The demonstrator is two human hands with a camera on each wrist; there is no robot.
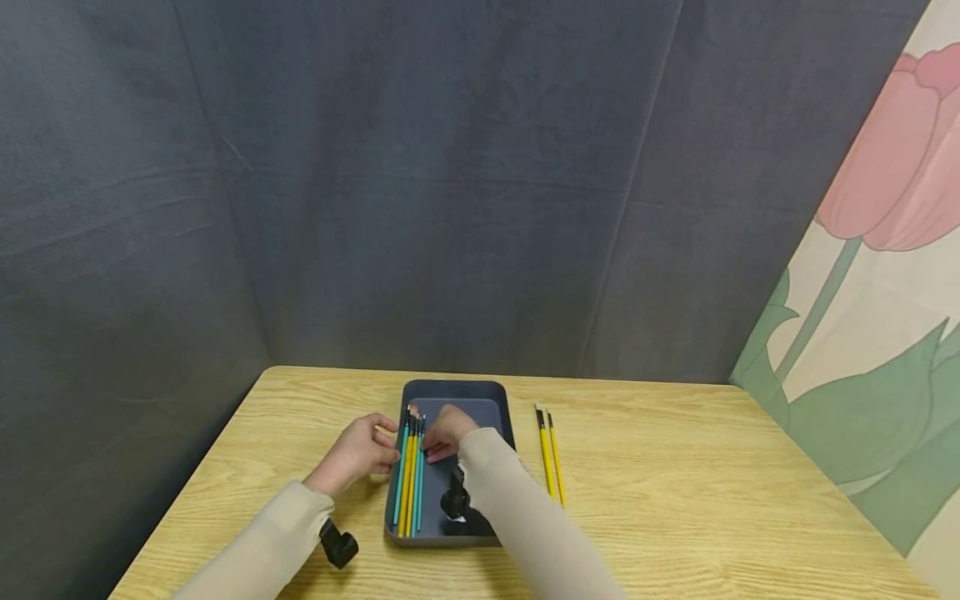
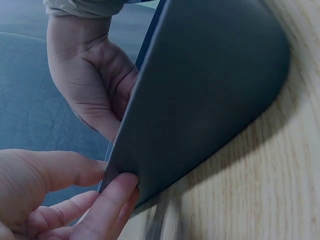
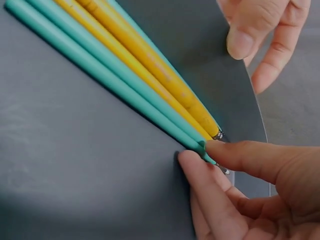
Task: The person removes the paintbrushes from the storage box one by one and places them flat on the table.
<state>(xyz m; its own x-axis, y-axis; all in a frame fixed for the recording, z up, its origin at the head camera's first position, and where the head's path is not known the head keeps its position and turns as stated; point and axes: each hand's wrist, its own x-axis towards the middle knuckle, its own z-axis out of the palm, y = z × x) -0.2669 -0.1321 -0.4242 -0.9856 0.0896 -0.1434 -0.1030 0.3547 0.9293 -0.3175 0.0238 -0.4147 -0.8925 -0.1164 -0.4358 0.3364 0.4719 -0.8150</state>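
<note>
A dark grey tray (image 1: 483, 411) holds several teal and yellow paintbrushes (image 1: 408, 492) side by side along its left wall, bristles toward the far end. My right hand (image 1: 448, 432) reaches into the tray. In the right wrist view, its thumb and fingertips pinch a teal paintbrush (image 3: 100, 76) near the ferrule, at the edge of the row beside the yellow paintbrush (image 3: 162, 75). At the tray's left rim is my left hand (image 1: 362, 452). The left wrist view has its thumb at the rim and its fingers against the outer wall (image 2: 210, 90), gripping the edge.
Two yellow paintbrushes (image 1: 551, 454) lie on the wooden table (image 1: 712, 492) just right of the tray, partly behind the right forearm. A dark curtain (image 1: 450, 208) hangs behind the table, and a tulip-patterned panel (image 1: 877, 333) stands at the right.
</note>
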